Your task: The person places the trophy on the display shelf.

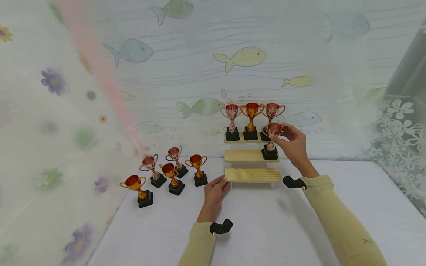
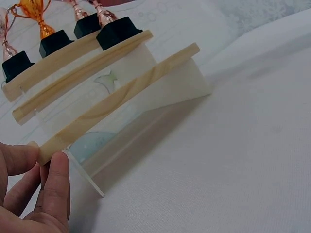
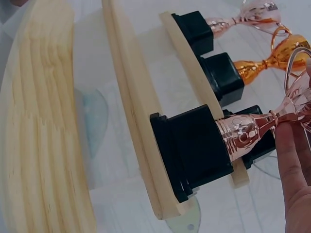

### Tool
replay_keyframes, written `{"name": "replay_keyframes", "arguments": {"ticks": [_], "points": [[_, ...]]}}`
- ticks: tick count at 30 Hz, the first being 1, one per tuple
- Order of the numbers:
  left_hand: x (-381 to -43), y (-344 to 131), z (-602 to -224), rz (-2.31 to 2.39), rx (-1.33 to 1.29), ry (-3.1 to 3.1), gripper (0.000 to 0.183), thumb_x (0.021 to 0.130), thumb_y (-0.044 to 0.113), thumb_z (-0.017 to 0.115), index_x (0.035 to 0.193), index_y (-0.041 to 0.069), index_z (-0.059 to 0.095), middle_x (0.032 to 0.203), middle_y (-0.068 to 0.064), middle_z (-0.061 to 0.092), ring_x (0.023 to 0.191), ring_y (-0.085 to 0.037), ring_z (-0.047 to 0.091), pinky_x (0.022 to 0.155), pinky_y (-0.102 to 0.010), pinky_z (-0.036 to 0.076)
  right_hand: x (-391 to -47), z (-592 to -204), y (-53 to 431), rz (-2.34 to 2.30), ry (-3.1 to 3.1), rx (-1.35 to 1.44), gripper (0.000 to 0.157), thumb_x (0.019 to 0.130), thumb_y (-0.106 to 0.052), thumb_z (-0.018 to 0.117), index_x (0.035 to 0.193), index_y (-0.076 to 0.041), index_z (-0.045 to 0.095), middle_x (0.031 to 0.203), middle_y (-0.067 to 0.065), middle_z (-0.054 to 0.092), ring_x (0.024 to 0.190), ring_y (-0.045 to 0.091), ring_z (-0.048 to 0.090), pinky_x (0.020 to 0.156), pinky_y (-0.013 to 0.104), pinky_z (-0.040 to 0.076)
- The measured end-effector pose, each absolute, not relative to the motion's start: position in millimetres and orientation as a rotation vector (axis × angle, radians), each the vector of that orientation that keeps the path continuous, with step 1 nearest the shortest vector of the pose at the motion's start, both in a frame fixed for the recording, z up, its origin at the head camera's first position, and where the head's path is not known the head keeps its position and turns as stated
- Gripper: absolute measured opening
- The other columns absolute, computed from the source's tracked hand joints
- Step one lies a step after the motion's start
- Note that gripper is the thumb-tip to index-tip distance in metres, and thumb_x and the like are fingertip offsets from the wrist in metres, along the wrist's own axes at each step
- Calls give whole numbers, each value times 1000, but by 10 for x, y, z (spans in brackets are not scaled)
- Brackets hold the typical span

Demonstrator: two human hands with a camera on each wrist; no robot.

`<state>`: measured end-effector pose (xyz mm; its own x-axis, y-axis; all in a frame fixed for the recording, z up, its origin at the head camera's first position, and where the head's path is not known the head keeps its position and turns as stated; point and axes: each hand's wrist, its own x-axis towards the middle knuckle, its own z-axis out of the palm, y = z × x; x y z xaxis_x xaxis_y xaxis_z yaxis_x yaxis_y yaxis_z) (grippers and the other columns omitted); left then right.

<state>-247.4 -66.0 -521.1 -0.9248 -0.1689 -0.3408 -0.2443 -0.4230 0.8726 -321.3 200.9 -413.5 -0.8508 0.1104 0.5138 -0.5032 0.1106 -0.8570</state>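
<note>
A small three-tier stand with wooden shelves has its lowest shelf at the front. My left hand pinches the left end of that shelf between thumb and fingers. My right hand holds a rose-gold trophy cup by its upper part. The trophy's black base stands upright at the right end of the middle shelf. Behind it, the top shelf bears a rose-gold trophy, a gold trophy and another rose-gold trophy, the last partly hidden by the held one.
Left of the stand, several gold and rose-gold trophies stand on the white tabletop, among them a gold trophy nearest the stand and another gold trophy farthest left. A fish-print curtain hangs behind. Lacy white flowered fabric hangs at right.
</note>
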Motion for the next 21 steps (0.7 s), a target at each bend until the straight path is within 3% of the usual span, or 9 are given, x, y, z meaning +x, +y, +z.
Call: {"name": "replay_keyframes", "arguments": {"ticks": [13, 21], "points": [[-2482, -644, -5211, 2514, -591, 1706, 32, 102, 4, 60, 133, -4, 62, 132, -23, 61, 108, -22, 67, 98, -32, 57, -3220, -4200, 2034, 1820, -1957, 344, 37, 88, -3, 78, 122, -1, 63, 106, -11, 67, 99, 5, 64, 80, 12, 56], [-2463, -646, -5210, 2483, -572, 1833, 28, 100, 5, 63, 126, -5, 66, 124, -22, 63, 101, -21, 69, 94, -33, 59, -3021, -4255, 2146, 1792, -2051, 328, 52, 92, -6, 75, 139, 4, 54, 121, 0, 65, 107, 12, 65, 87, 12, 55]]}}
